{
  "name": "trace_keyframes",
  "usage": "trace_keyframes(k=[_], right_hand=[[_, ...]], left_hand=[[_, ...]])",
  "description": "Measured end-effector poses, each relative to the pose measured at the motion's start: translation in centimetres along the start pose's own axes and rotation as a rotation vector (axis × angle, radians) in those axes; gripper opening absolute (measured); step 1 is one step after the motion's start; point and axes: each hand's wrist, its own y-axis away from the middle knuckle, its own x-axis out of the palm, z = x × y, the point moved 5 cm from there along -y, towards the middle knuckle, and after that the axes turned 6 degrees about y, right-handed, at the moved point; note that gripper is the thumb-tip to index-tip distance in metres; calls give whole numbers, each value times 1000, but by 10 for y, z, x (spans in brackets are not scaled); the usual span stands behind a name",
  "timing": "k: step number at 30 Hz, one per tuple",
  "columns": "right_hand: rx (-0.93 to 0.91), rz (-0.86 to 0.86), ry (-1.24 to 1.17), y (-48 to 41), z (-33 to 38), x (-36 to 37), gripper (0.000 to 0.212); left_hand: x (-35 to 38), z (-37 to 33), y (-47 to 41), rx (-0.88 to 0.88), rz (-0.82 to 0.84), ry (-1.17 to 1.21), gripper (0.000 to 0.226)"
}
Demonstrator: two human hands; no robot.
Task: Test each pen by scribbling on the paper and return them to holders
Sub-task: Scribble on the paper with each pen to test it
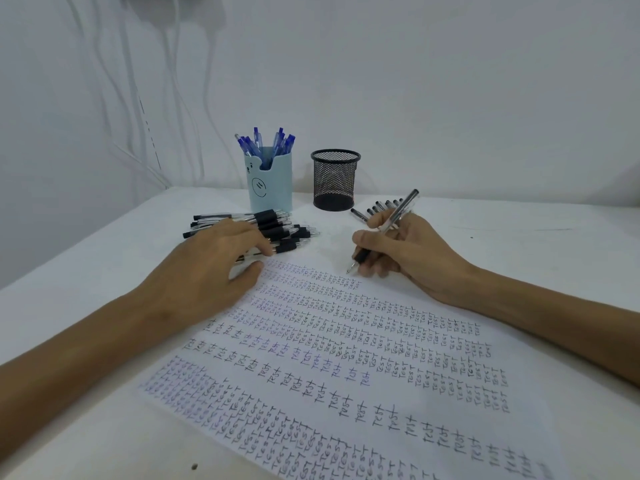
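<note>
Centre left, the left hand (221, 268) lies flat and relaxed over a heap of black-gripped clear pens (277, 230), its thumb on the white paper sheet (346, 358) of "test" scribbles. Behind stand a pale blue bear-faced holder (272, 188) and a black mesh cup (334, 180). Right of centre, the right hand (398, 251) grips 1 black-gripped pen (403, 207), tip at the sheet's upper edge.

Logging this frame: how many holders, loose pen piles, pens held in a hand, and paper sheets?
Holders: 2 (blue holder, black mesh holder)
Loose pen piles: 2 (left pile under the left hand, right pile behind the right hand)
Held pen: 1 (right hand)
Paper sheet: 1
Total: 6
</note>
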Motion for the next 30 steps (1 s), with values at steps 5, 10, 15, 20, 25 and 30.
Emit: trace_keyframes(k=[5, 10, 15, 20, 25, 30], right_hand=[[62, -39, -121, 0, 1, -1, 18], [128, -19, -64, -3, 7, -5, 15], [178, 61, 465, -24, 17, -29, 15], [58, -42, 1067, -51, 25, -48, 24], [43, -137, 1331, -67, 15, -47, 33], [-40, -207, 1474, -60, 21, -35, 36]], left_hand=[[-3, 2, 0, -36, -45, -52, 18], [-5, 1, -1, -52, -20, -44, 18], [-4, 0, -3, -4, 10, -1, 24], [-3, -2, -3, 39, 27, -5, 29], [-6, -10, -3, 101, -10, 23, 27], [-13, -18, -3, 136, -125, 53, 23]])
